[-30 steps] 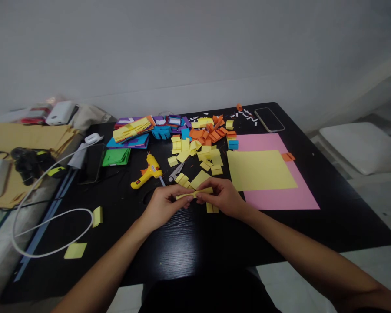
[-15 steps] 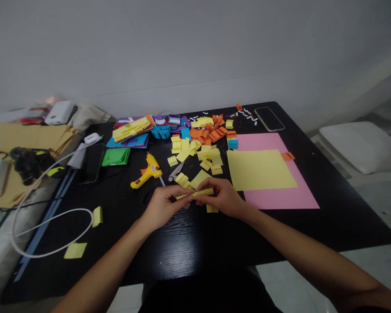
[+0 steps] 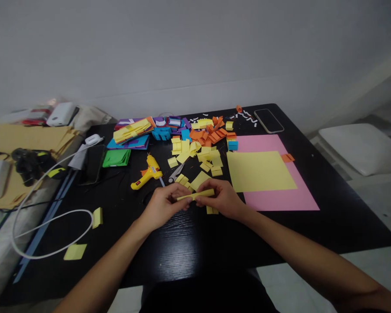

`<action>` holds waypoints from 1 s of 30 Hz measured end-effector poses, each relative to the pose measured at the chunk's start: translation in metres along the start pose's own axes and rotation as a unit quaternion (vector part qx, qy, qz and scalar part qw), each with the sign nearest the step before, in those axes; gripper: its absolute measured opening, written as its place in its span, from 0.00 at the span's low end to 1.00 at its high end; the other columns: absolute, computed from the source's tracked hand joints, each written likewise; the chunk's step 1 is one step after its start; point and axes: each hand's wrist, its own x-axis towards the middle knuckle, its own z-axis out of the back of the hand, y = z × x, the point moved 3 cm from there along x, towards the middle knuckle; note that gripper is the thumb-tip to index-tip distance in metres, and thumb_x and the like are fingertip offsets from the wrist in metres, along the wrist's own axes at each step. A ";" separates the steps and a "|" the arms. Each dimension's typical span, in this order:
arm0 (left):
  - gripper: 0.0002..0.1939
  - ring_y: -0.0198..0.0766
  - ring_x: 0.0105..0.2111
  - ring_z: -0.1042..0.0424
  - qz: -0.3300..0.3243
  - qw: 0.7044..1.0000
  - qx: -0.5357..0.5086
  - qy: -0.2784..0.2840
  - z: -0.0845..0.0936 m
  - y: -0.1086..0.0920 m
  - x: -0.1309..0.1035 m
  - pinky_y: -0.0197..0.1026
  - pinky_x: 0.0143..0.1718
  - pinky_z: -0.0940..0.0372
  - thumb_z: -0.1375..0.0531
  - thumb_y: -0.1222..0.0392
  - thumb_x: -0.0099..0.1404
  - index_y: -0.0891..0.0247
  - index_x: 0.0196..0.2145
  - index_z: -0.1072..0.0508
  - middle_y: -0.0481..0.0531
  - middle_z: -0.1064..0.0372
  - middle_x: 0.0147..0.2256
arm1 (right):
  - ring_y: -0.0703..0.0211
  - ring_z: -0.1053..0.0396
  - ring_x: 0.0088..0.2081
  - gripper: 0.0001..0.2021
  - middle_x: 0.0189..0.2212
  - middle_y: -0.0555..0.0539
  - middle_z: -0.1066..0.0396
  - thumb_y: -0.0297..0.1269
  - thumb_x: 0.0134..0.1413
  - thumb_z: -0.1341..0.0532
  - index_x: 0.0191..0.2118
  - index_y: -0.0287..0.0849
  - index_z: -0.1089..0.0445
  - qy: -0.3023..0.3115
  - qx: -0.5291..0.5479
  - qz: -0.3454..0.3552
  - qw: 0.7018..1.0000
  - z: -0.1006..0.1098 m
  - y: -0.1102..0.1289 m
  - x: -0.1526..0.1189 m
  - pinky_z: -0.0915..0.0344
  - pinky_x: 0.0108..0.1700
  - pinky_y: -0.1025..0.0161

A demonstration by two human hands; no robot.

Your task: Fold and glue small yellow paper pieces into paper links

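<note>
Both arms (image 3: 109,261) angle inward, left hand (image 3: 163,203) facing right hand (image 3: 226,200), fingers (image 3: 182,203) pinching a yellow paper strip (image 3: 194,196).

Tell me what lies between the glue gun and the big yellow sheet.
In the head view, scissors and scattered yellow paper pieces lie between them.

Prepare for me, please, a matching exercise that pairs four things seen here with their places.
1. Narrow yellow paper strip
2. Rectangular yellow paper sheet
3. Yellow pistol-shaped glue gun
4. Pale-edged dark phone

A. Overlapping a pink paper sheet
B. Far right on the black table
C. Just left of the grey scissors
D. Held in left hand and right hand

1-D, 2-A, 3-C, 4-B
</note>
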 end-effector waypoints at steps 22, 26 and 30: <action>0.12 0.34 0.26 0.23 0.018 0.998 -0.052 -0.023 0.018 -0.007 0.004 0.35 0.31 0.27 0.30 0.59 0.62 0.66 0.40 0.25 0.48 0.25 0.27 | 0.59 0.20 0.28 0.14 0.26 0.51 0.21 0.36 0.42 0.24 0.33 0.41 0.27 -0.014 0.051 -0.004 0.999 0.009 0.007 0.007 0.24 0.34 0.64; 0.11 0.34 0.27 0.23 0.001 1.000 -0.022 0.000 0.010 -0.005 0.003 0.34 0.32 0.30 0.33 0.59 0.65 0.66 0.43 0.25 0.48 0.25 0.26 | 0.59 0.20 0.28 0.14 0.26 0.51 0.22 0.37 0.43 0.24 0.34 0.41 0.27 -0.006 0.055 -0.003 0.998 0.004 0.000 0.005 0.25 0.34 0.63; 0.11 0.35 0.28 0.23 0.001 1.000 -0.012 0.026 -0.002 0.000 0.000 0.35 0.32 0.30 0.33 0.59 0.65 0.64 0.44 0.25 0.48 0.24 0.28 | 0.58 0.20 0.29 0.12 0.26 0.50 0.22 0.38 0.46 0.25 0.35 0.41 0.26 0.004 0.014 0.006 1.000 -0.001 -0.004 0.001 0.25 0.34 0.63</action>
